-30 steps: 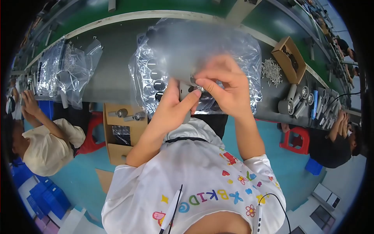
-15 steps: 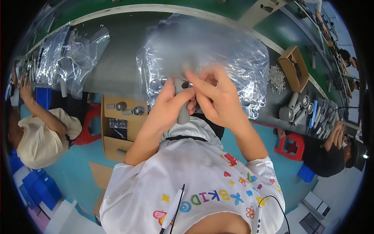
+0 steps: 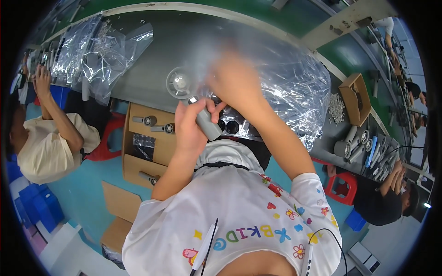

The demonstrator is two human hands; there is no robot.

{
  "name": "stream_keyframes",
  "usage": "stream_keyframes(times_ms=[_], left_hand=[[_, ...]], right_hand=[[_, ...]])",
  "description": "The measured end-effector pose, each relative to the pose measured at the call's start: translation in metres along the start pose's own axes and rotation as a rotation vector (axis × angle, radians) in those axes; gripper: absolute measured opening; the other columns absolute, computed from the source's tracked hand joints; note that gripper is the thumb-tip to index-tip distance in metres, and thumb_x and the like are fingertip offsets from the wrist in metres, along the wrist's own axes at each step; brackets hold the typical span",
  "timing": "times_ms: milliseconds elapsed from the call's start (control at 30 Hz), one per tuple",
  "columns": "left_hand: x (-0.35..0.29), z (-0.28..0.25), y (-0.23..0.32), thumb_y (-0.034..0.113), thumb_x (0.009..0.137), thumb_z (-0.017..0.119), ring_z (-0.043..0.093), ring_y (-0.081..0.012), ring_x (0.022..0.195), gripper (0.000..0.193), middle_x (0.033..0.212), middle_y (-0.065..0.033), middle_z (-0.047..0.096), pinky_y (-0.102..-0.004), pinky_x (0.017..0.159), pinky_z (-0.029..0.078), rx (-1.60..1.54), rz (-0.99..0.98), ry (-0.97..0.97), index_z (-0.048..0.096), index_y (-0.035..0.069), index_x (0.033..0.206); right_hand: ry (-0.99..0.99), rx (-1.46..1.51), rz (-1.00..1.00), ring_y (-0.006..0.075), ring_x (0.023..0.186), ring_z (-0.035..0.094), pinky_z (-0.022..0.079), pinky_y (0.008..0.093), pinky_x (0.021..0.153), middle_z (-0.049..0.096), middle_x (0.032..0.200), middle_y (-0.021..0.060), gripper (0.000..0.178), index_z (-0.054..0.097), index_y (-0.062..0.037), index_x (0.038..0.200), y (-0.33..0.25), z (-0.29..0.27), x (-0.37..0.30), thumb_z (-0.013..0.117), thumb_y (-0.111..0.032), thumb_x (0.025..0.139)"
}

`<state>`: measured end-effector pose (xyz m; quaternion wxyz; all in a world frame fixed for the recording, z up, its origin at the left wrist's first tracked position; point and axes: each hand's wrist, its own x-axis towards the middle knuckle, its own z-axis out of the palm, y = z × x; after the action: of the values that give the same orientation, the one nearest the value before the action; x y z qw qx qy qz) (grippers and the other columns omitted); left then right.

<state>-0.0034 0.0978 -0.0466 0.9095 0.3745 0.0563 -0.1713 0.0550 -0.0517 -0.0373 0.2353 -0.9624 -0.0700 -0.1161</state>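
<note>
My left hand [image 3: 188,131] is closed round a grey cylindrical handle [image 3: 209,125], held tilted just above the table's near edge. A small shiny piece shows at the handle's upper end. My right hand [image 3: 237,80] reaches forward over the clear plastic bags [image 3: 290,78]; motion smears its fingers, so I cannot make out whether it holds anything. A clear round ribbed cover [image 3: 180,83] lies on the dark table, left of my right hand. Small black round parts [image 3: 232,127] sit by the near edge, beside the handle.
At left, a cardboard box [image 3: 126,152] holds several grey fan-like devices. More such devices [image 3: 350,145] lie at right, near an open carton [image 3: 355,99] and a pile of small pale pieces [image 3: 336,109]. Co-workers sit on both sides, by red stools [image 3: 343,187].
My right hand has left the handle and moved forward over the plastic. The handle has tilted in my left hand, its upper end leftward. The round ribbed cover now shows.
</note>
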Motion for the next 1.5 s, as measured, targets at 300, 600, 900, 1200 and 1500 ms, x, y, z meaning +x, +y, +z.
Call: stream_keyframes(times_ms=[300, 600, 900, 1200, 1500], left_hand=[[0.001, 0.003, 0.007, 0.012, 0.098, 0.051, 0.053, -0.0148, 0.065, 0.04, 0.08, -0.008, 0.054, -0.0534, 0.097, 0.052, 0.033, -0.061, 0.037, 0.046, 0.003, 0.136], [0.0, 0.009, 0.018, 0.012, 0.1, 0.05, 0.054, -0.0168, 0.054, 0.042, 0.114, -0.0249, 0.061, -0.0335, 0.046, 0.05, 0.063, -0.16, -0.205, 0.035, 0.009, 0.139], [0.01, 0.036, 0.001, 0.005, 0.098, 0.057, 0.069, -0.0274, 0.08, 0.044, 0.129, -0.0198, 0.056, -0.0374, 0.059, 0.061, 0.08, -0.196, -0.295, 0.037, 0.003, 0.136], [0.012, 0.07, -0.015, 0.005, 0.1, 0.058, 0.068, -0.0347, 0.108, 0.053, 0.134, -0.0143, 0.052, -0.0355, 0.067, 0.064, 0.148, -0.196, -0.268, 0.032, 0.008, 0.146], [0.01, 0.078, -0.015, 0.009, 0.101, 0.057, 0.066, -0.0347, 0.115, 0.053, 0.138, -0.0131, 0.052, -0.0351, 0.067, 0.065, 0.113, -0.226, -0.275, 0.033, 0.008, 0.149]], right_hand=[[0.048, 0.881, 0.144, 0.0283, 0.078, 0.066, 0.051, 0.0368, 0.062, 0.067, 0.091, 0.0137, 0.019, 0.069, -0.0005, 0.094, 0.029, -0.055, 0.01, 0.062, -0.017, 0.09], [-0.41, 2.459, 0.206, 0.0255, 0.075, 0.064, 0.054, 0.0344, 0.053, 0.06, 0.119, 0.0258, 0.033, 0.058, 0.0007, 0.112, 0.051, -0.088, -0.026, 0.039, -0.025, 0.103], [-0.002, 1.877, 0.299, 0.0204, 0.08, 0.069, 0.059, 0.0314, 0.067, 0.067, 0.113, 0.0176, 0.032, 0.062, 0.0033, 0.127, 0.048, -0.099, -0.051, 0.056, -0.009, 0.099], [0.421, 1.065, 0.18, 0.0191, 0.103, 0.071, 0.056, 0.0288, 0.089, 0.073, 0.116, 0.015, 0.034, 0.066, 0.0009, 0.13, 0.034, -0.095, -0.065, 0.066, -0.008, 0.097], [0.416, 0.853, 0.186, 0.0172, 0.102, 0.071, 0.055, 0.0279, 0.087, 0.075, 0.113, 0.0137, 0.028, 0.075, -0.007, 0.12, 0.03, -0.087, -0.068, 0.068, -0.002, 0.093]])
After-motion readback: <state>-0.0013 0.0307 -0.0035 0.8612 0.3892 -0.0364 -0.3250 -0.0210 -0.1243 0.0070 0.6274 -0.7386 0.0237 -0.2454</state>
